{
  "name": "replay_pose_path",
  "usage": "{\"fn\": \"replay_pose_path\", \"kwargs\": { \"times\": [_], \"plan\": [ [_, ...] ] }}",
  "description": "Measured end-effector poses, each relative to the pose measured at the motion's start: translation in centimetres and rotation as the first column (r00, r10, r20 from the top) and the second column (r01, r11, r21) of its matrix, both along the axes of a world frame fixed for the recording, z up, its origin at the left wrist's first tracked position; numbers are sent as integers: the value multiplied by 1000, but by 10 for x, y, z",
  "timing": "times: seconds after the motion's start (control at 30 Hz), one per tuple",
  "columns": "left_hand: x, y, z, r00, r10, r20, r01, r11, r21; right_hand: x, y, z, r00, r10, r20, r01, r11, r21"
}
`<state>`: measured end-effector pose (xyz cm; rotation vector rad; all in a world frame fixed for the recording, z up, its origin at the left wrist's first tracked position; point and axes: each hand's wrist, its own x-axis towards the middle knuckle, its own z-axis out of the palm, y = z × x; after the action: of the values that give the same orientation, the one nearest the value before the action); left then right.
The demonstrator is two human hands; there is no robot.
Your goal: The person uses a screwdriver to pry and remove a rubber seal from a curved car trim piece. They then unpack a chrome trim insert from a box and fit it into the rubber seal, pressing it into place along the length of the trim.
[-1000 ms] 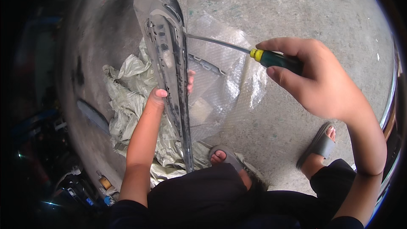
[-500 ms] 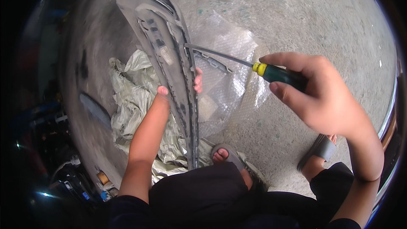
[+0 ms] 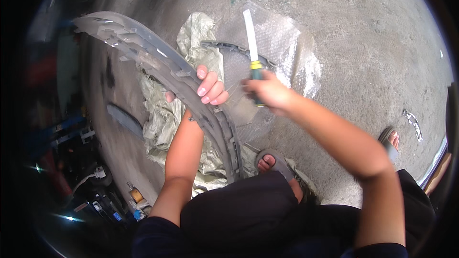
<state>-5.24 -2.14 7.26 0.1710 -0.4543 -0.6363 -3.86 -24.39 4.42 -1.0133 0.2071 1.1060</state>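
Note:
A long curved dark grey plastic strip, which looks like a car bumper part (image 3: pixel 153 55), slants from the upper left down to my lap. My left hand (image 3: pixel 210 88) is closed around its middle, with the fingers over the right edge and the thumb tip at the left edge. To the right, my right hand (image 3: pixel 273 91) grips a screwdriver (image 3: pixel 256 69) by its green handle with a yellow collar. Its pale, blurred shaft points up, apart from the part. Behind the shaft, a short dark slotted strip (image 3: pixel 229 46) lies on bubble wrap (image 3: pixel 301 43).
A crumpled pale green woven sack (image 3: pixel 160 122) lies under the part. On the concrete floor (image 3: pixel 363 43) are a dark curved piece (image 3: pixel 125 120) at left and a shiny curved strip (image 3: pixel 413 124) at right. Dark equipment (image 3: pixel 98 200) crowds the lower left. My sandalled feet (image 3: pixel 275 162) are on the floor.
The bumper part has swung, its far end now further left and lower. The screwdriver has come away from it, and its tip now points up instead of left. My right hand has moved left.

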Motion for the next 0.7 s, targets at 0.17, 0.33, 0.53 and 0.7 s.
{"fn": "replay_pose_path", "kwargs": {
  "times": [0.17, 0.33, 0.53, 0.7],
  "plan": [
    [-3, 11, -8, 998, 70, 6, -70, 997, 40, 5, 43, -8, 927, 142, -347, 125, 757, 642],
    [-12, 19, -7, 983, 178, -40, -171, 975, 138, 53, -65, 26, 963, -120, -243, 206, 907, 368],
    [-21, 10, 16, 959, 263, -101, -186, 862, 472, 96, -134, 144, 871, 277, 406, -268, 960, -80],
    [-21, 10, 28, 964, 256, -77, -175, 821, 544, 89, -152, 208, 758, 446, 476, -323, 891, -320]
  ]
}}
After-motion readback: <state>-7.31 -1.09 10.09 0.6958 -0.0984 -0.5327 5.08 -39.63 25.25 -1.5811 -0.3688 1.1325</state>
